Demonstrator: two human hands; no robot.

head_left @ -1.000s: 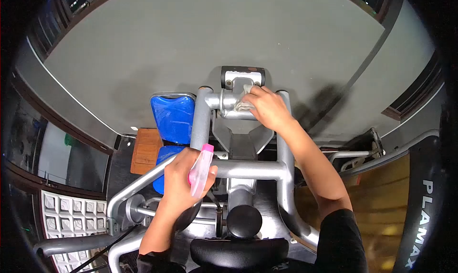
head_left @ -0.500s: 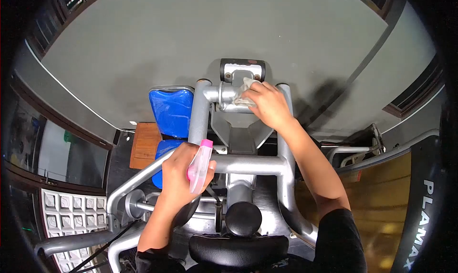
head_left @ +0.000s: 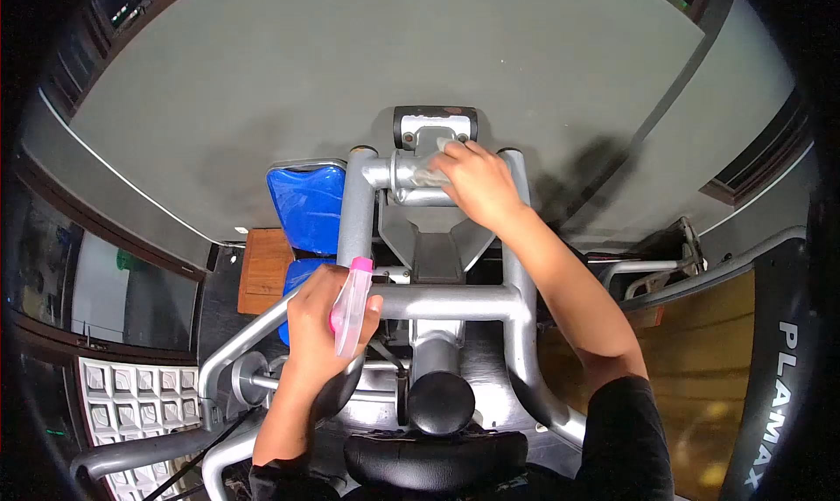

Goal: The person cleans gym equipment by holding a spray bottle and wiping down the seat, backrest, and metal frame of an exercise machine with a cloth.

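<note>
My left hand (head_left: 317, 322) is wrapped round a clear spray bottle with a pink nozzle (head_left: 352, 310), held over the left side of the machine's grey metal frame (head_left: 451, 302). Pinched in my right hand (head_left: 479, 184) is a pale crumpled cloth (head_left: 426, 172), pressed against the upper silver crossbar (head_left: 402, 175). Part of the cloth is hidden beneath the fingers. Just behind the crossbar stands a black-and-silver end piece (head_left: 435, 125).
A blue-seated chair (head_left: 308, 208) and a wooden box (head_left: 263, 272) stand left of the frame. Nearest me are a round black pad (head_left: 442, 404) and a black seat pad (head_left: 435, 462). A PLAMAX panel (head_left: 774, 387) is at right.
My right hand and the cloth have shifted slightly left in view along the crossbar. The frame and the left hand with the bottle also sit a little further left in view.
</note>
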